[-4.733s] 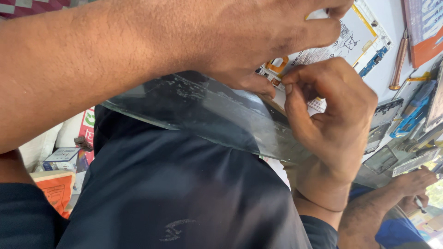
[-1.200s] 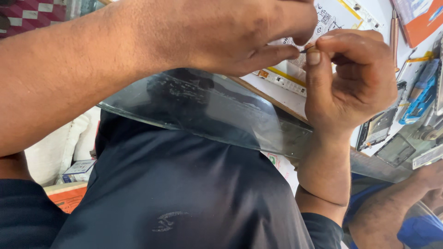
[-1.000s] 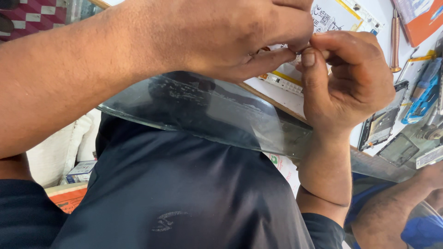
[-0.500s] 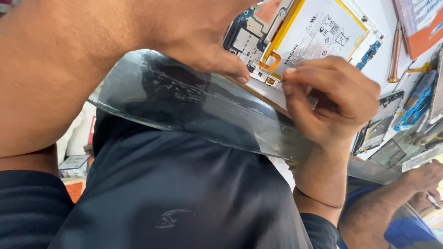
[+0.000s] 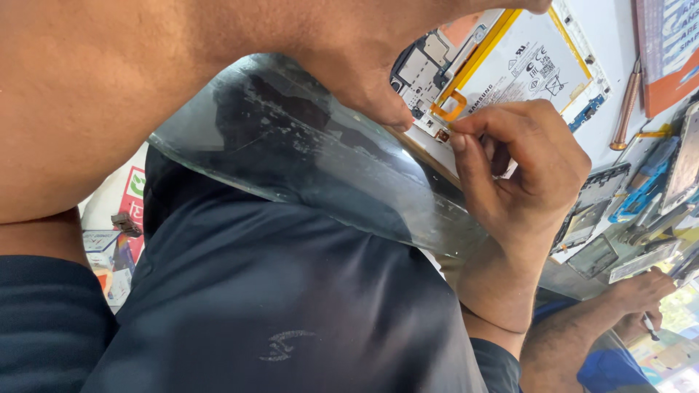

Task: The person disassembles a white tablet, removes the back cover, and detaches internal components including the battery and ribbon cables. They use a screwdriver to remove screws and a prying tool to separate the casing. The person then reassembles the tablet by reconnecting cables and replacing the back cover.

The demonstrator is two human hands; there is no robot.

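An opened tablet lies on a glass tabletop, its white battery, yellow frame strip and circuit board showing. My left hand comes in from the top left, with its thumb pressed on the tablet's near edge beside the board and its fingers reaching over the top. My right hand rises from below with the thumb and forefinger pinched at the end of the orange flex cable by the board. I cannot tell whether anything small sits between those fingertips. My dark shirt fills the lower part of the view.
A copper-coloured rod tool and an orange booklet lie at the top right. Loose phone screens and parts crowd the right edge. Another person's arm rests at the lower right. Coloured boxes sit below at the left.
My left hand has drawn back toward the top left, uncovering the tablet's battery and board. My right hand has moved down and left to the orange flex cable.
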